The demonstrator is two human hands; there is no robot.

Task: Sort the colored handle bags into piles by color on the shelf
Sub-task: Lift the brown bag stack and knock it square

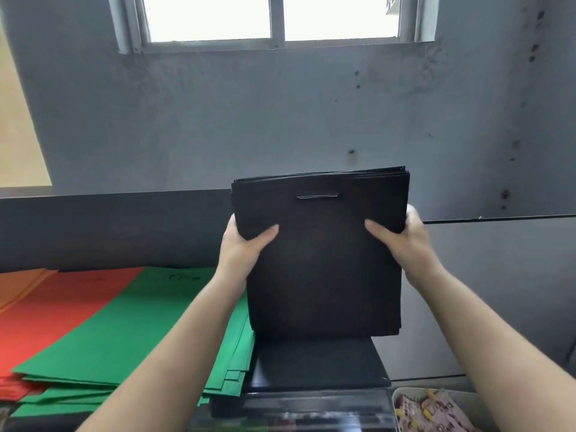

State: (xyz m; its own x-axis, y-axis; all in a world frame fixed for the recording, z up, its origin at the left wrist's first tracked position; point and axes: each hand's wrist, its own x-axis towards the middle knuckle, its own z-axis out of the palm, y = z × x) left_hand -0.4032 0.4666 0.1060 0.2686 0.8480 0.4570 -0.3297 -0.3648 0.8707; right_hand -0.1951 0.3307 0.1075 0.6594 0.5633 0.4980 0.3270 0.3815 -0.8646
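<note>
I hold the black bags up in both hands

My left hand (246, 241) and right hand (402, 235) each pinch a side of the black bags (318, 254), thumbs in front, with the stack standing on its bottom edge just right of the green pile (131, 332). I think the thin bags could slide apart and spill onto the green pile, mixing the colors, if I loosen my hold.

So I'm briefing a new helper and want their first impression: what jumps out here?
The stack of black bags held upright in the middle, the left hand and right hand gripping its sides. To its left lie flat piles: green bags, then red bags. A bright window sits above.
</note>
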